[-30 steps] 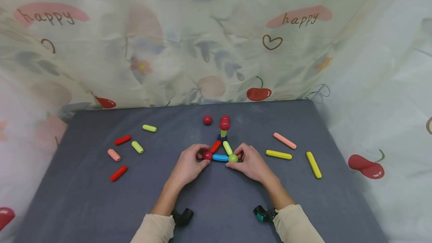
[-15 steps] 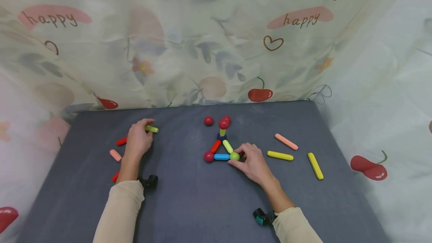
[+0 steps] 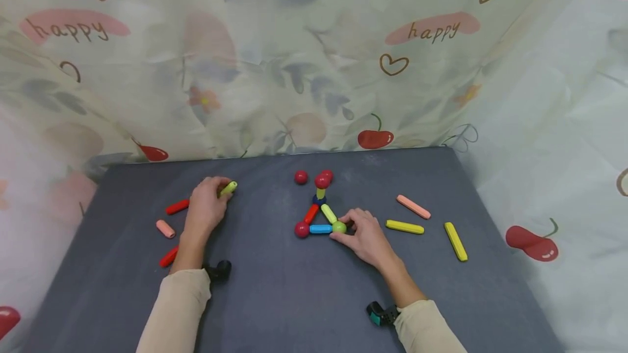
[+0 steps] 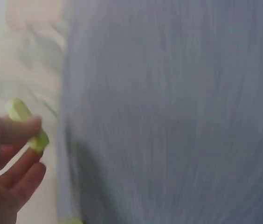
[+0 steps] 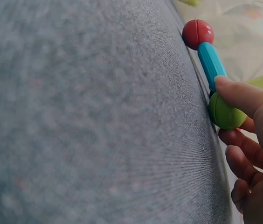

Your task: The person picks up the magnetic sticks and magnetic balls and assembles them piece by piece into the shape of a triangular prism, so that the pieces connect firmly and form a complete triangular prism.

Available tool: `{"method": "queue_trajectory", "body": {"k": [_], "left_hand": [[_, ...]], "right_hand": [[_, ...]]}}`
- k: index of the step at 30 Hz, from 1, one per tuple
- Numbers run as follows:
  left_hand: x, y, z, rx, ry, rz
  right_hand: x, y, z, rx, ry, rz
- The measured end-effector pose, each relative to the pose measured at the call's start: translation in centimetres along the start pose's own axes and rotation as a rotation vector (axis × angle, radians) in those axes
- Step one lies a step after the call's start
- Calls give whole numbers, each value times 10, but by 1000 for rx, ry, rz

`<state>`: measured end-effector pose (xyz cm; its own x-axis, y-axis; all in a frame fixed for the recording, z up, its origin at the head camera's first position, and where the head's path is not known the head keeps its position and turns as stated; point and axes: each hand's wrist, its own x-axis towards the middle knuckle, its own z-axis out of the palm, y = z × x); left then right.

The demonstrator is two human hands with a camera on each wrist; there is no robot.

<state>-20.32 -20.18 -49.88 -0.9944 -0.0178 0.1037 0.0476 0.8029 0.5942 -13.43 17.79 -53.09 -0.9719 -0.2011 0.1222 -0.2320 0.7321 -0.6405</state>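
My left hand (image 3: 205, 205) is at the back left of the table, pinching a short yellow-green rod (image 4: 20, 110) between thumb and fingers. In the left wrist view that rod is tilted and held off the cloth. At the centre lies a triangle of rods and balls: a blue rod (image 3: 321, 229), a red rod (image 3: 311, 214) and a light green rod (image 3: 328, 213) join a red ball (image 3: 302, 229), a green ball (image 5: 225, 113) and a dark blue ball (image 3: 319, 200). Thumb and fingers of my right hand (image 3: 368, 237) hold the green ball.
From the dark blue ball a yellow rod (image 3: 321, 193) rises to a red ball (image 3: 322, 181). Another red ball (image 3: 301, 177) lies nearby. Red rods (image 3: 177, 207) and a pink rod (image 3: 165, 229) lie left; a pink rod (image 3: 414, 206) and yellow rods (image 3: 404, 226) lie right.
My left hand has let go of the triangle's red ball, moved to the back left and picked up the yellow-green rod, now turned upward. My right hand stays at the green ball.
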Motion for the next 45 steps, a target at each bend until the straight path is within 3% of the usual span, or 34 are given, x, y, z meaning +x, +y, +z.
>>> {"method": "queue_trajectory", "body": {"k": [6,11,17,23,27,32,36,41,45], "left_hand": [[-36,59,22,-309,11,29],[-63,92,50,-440,-34,55],[-76,102,75,-475,-76,32],[-76,102,80,-457,-79,38],[-75,98,79,-446,-120,60],[-61,91,68,-423,-207,110],[-30,90,62,-347,-171,114],[16,94,73,-209,-103,89],[37,92,88,-100,-101,88]], "right_hand": [[-1,0,0,28,7,11],[-1,-1,1,19,8,-3],[0,-4,2,12,0,22],[1,-5,2,-3,1,49],[0,-6,2,-24,4,47],[-4,-8,-3,-78,2,65],[-5,-8,-9,-109,20,71],[-6,-7,-12,-99,18,81],[-6,-5,-8,-71,5,112]]}}
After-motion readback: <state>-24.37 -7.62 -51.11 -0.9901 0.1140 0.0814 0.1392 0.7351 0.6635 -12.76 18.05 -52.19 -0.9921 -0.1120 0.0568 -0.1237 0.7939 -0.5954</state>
